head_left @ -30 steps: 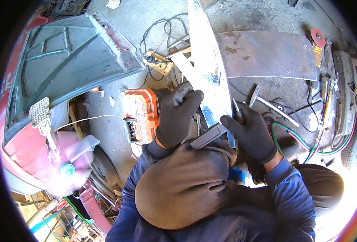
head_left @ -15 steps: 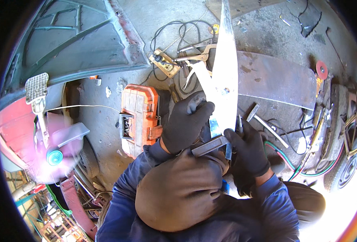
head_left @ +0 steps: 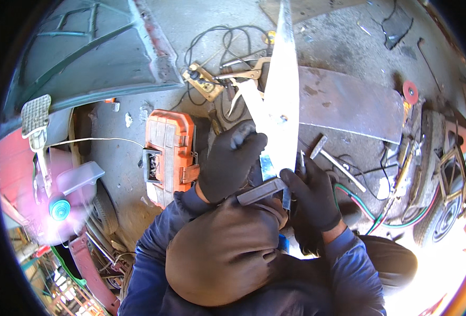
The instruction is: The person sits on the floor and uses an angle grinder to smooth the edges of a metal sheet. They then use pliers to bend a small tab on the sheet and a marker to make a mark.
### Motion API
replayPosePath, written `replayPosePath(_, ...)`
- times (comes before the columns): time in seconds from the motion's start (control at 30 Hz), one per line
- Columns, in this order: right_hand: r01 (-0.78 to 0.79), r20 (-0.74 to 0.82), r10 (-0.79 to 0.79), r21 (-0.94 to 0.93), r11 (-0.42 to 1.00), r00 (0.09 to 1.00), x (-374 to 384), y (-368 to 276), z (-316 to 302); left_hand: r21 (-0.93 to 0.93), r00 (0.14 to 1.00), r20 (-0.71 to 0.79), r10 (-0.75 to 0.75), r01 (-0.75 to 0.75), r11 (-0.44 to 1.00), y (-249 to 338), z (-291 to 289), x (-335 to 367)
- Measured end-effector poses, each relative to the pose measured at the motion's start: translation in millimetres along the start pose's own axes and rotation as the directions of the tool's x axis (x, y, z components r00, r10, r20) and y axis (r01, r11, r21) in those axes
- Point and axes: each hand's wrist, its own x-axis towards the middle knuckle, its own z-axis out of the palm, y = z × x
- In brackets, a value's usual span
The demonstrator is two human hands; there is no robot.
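Far left there was a big dark green car body panel (head_left: 85, 58) lying on the concrete, with a perforated metal pedal-looking plate (head_left: 35, 113) near its lower edge; below that everything was washed out pink by glare, so can't say much there. Moving in, an orange plastic tool case (head_left: 169, 155) sat on the floor, shut as far as I could see, just left of the hands.

The left hand (head_left: 230, 160), in a black glove, was curled around the left edge of a long shiny metal strip (head_left: 281, 105), thumb on top, fingers wrapped and pressed on; so a proper grip, not spread. The strip was the main thing; it stood up in the middle of the view with its long axis running near vertical in the picture, narrow tip pointing away from the person toward the top edge, wide end down by the knees. A dark flat bar (head_left: 262, 190) lay across the strip's lower end, roughly crosswise, tilted up to the right.

The right hand (head_left: 312, 197), also black-gloved, was closed on the strip's lower right edge and touching the bar's end; whether it was pinching the bar itself, can't tell.

Right of that: a hammer (head_left: 334, 162) on a rusty steel sheet (head_left: 349, 105), a red grinding disc (head_left: 410, 92), and green and red hoses (head_left: 372, 210) on the floor.
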Motion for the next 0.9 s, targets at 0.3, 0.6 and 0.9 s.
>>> replayPosePath(0.3,0.021,-0.041,-0.022,-0.018,1.000,0.999,0.5,5.2,0.4,0.077,0.956,-0.150,0.251,-0.242,0.967,2.6,12.4,4.3)
replayPosePath(0.6,0.012,-0.025,-0.013,-0.061,0.998,1.000,3.0,5.1,-1.1,0.162,0.945,-0.151,0.291,-0.266,0.950,0.2,6.3,6.9)
replayPosePath(0.9,0.065,-0.026,-0.066,-0.026,0.998,0.997,2.6,8.2,-0.3,0.168,0.934,-0.134,0.330,-0.306,0.937,-11.3,4.3,4.8)
